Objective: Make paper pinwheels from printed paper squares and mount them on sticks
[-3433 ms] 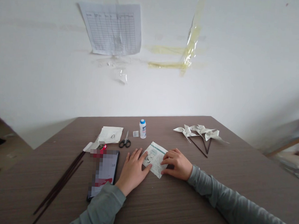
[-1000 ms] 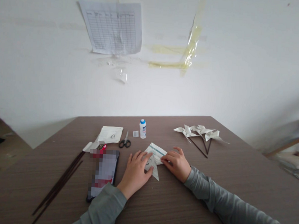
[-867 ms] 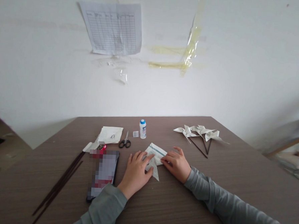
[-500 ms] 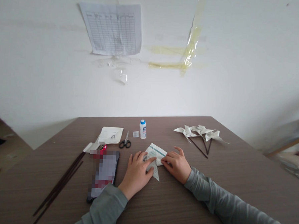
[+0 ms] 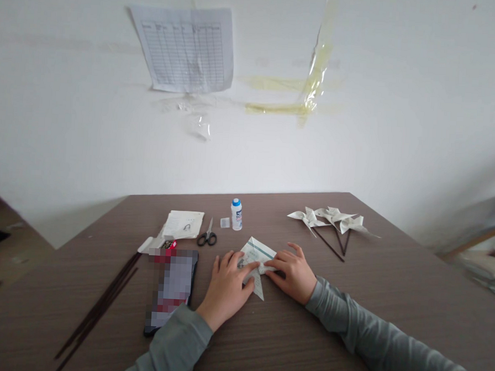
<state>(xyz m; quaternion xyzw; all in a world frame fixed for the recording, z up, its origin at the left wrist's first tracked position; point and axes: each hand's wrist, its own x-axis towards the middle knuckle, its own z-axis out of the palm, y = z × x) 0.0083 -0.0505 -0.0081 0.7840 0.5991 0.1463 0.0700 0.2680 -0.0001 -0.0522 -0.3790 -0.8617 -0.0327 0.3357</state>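
A folded sheet of printed paper point(image 5: 257, 253) with a teal stripe lies on the brown table point(image 5: 265, 330) in front of me. My left hand point(image 5: 225, 287) rests palm down on its left part, fingers stretched out and pressing the paper flat. My right hand point(image 5: 293, 271) presses on the paper's right side, fingers extended with their tips on the fold. Neither hand lifts the paper off the table.
A phone point(image 5: 171, 286) lies left of my left hand, thin dark sticks point(image 5: 100, 305) further left. Behind are scissors point(image 5: 207, 236), a glue bottle point(image 5: 236, 214) and a stack of paper point(image 5: 183, 223). Three paper pinwheels point(image 5: 331, 218) on sticks lie at the right.
The paper has gone from an open square to a folded, narrower shape. In the last second my right hand's fingertips slid slightly left along the fold; my left hand barely moved.
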